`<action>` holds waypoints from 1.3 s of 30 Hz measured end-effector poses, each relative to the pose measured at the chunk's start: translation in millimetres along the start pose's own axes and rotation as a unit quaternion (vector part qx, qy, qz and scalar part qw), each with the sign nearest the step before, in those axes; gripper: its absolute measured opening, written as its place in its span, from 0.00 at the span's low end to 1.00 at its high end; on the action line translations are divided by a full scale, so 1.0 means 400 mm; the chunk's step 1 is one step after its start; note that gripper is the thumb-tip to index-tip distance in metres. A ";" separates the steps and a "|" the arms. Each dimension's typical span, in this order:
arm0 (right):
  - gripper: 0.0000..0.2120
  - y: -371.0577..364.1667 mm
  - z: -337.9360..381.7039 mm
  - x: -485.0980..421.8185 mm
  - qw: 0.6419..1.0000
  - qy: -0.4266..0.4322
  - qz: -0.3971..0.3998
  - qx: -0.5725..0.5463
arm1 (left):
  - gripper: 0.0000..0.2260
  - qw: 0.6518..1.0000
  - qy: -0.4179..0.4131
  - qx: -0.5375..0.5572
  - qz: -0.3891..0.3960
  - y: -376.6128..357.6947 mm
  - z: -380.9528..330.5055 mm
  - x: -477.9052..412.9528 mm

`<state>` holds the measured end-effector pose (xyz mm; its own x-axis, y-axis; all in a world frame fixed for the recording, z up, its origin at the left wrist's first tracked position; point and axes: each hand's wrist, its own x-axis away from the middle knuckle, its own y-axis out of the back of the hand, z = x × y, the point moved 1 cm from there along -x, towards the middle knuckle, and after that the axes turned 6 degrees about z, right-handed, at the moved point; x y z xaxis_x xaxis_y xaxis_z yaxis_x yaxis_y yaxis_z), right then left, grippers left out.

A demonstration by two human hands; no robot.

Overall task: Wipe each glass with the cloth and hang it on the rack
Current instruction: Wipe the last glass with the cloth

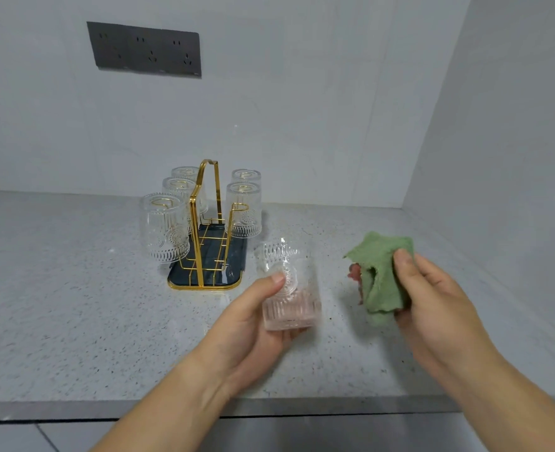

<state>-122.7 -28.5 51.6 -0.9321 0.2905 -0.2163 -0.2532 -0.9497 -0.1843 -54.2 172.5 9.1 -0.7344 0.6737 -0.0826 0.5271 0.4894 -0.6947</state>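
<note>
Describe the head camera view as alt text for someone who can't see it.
A person's left hand holds a clear ribbed glass above a speckled countertop while the right hand grips a green cloth. Behind them, five glasses hang upside down on a gold wire rack, its near right peg bare.

Six clear ribbed drinking glasses in all: five upturned glasses [164, 228] [179, 188] [185, 172] [246, 176] [244, 212] and one held glass [287, 285]. One gold wire rack [201, 256] with a handle. One dark rectangular tray [233, 257]. One green cloth [383, 272]. Two bare hands, a left hand [253, 324] and a right hand [439, 308]. One dark grey wall panel [144, 48] with three sockets.
</note>
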 end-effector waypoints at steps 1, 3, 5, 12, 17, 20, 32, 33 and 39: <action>0.18 -0.023 -0.013 0.007 1.000 -0.014 -0.002 -0.024 | 0.19 1.000 -0.019 0.002 -0.004 -0.011 0.005 -0.006; 0.19 -0.072 -0.044 0.027 0.998 -0.044 0.018 -0.036 | 0.12 0.999 -0.047 -0.010 -0.006 -0.037 0.021 -0.021; 0.20 -0.116 -0.080 0.045 0.997 -0.061 0.035 -0.022 | 0.13 0.995 -0.084 -0.042 -0.016 -0.062 0.034 -0.029; 0.51 -0.205 -0.136 0.089 0.996 -0.065 0.059 -0.034 | 0.33 0.972 -0.167 -0.114 -0.123 -0.089 0.038 -0.031; 0.44 -0.218 -0.108 0.102 0.994 -0.092 0.027 -0.053 | 0.31 0.962 -0.192 -0.130 -0.143 -0.101 0.034 -0.027; 0.32 -0.222 -0.075 0.050 0.966 -0.105 0.020 -0.234 | 0.28 0.964 -0.200 -0.135 -0.113 -0.116 0.039 -0.021; 0.34 -0.226 -0.076 0.066 0.924 -0.158 0.057 -0.343 | 0.24 0.943 -0.223 -0.214 -0.126 -0.098 0.025 -0.036; 0.33 -0.214 -0.064 0.054 0.928 -0.154 0.046 -0.336 | 0.24 0.947 -0.223 -0.201 -0.117 -0.098 0.033 -0.033; 0.33 -0.183 -0.060 0.007 0.926 -0.149 -0.004 -0.348 | 0.25 0.956 -0.211 -0.180 -0.095 -0.108 0.068 -0.024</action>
<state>-100.7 44.5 41.5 -0.9873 0.1530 0.0434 -0.1291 -0.6123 -0.7800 -81.4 129.8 20.6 -0.8983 0.3078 -0.3135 0.4248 0.7906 -0.4410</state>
